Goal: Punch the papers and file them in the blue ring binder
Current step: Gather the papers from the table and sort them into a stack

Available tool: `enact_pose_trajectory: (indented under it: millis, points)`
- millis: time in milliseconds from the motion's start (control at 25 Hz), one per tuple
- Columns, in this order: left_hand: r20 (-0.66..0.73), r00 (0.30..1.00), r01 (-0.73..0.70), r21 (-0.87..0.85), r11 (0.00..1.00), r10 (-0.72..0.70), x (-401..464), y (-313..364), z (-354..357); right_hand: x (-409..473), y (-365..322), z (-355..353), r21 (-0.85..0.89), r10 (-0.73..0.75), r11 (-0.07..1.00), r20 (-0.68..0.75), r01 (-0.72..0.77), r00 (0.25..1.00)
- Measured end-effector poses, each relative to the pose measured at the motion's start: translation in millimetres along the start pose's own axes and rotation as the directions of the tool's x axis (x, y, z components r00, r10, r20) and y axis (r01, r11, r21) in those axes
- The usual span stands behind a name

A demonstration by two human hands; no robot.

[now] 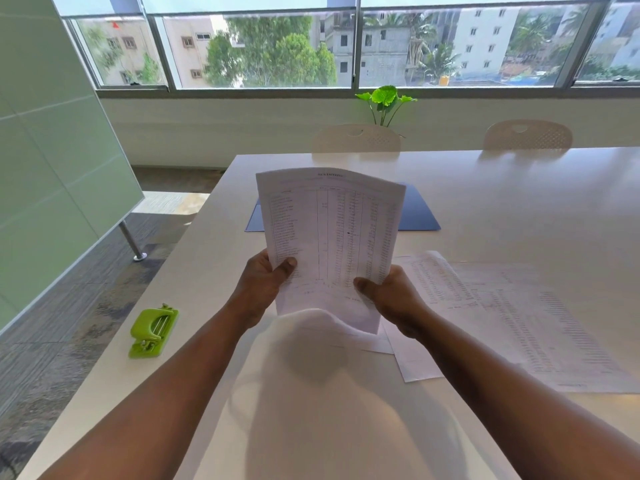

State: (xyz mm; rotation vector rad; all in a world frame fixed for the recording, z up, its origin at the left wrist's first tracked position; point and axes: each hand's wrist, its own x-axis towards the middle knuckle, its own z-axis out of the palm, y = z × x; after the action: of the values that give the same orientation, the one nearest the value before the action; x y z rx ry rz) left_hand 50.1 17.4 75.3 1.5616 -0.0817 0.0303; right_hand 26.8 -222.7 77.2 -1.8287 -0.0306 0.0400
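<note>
A printed sheet of paper with columns of figures is held upright above the white table. My left hand grips its lower left edge and my right hand grips its lower right edge, thumbs on the front. Behind the sheet lies the blue ring binder, flat on the table and mostly hidden by the paper. A green hole punch sits near the table's left edge, apart from both hands. More printed papers lie spread on the table to the right.
Two pale chairs stand at the table's far side, with a green plant behind them under the window. A frosted glass panel on a metal leg stands to the left over carpeted floor.
</note>
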Motion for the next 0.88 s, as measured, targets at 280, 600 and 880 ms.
enact_pose_trajectory:
  millis: [280, 600, 880]
  points:
    - [-0.013, 0.999, 0.044, 0.095, 0.994, -0.043, 2.6, 10.2, -3.8, -3.3, 4.1, -4.7, 0.093, 0.048, 0.994, 0.011, -0.049, 0.999]
    - [-0.087, 0.965, 0.255, 0.111, 0.961, -0.246, 9.2, -11.2, 19.3, -5.1, 20.0, -31.9, 0.101, 0.115, 0.989, -0.069, -0.108, 0.991]
    - [-0.132, 0.91, 0.413, 0.198, 0.889, -0.393, 14.7, -40.0, 43.8, -3.4, 55.8, -107.0, -0.632, 0.145, 0.656, -0.431, -0.413, 0.891]
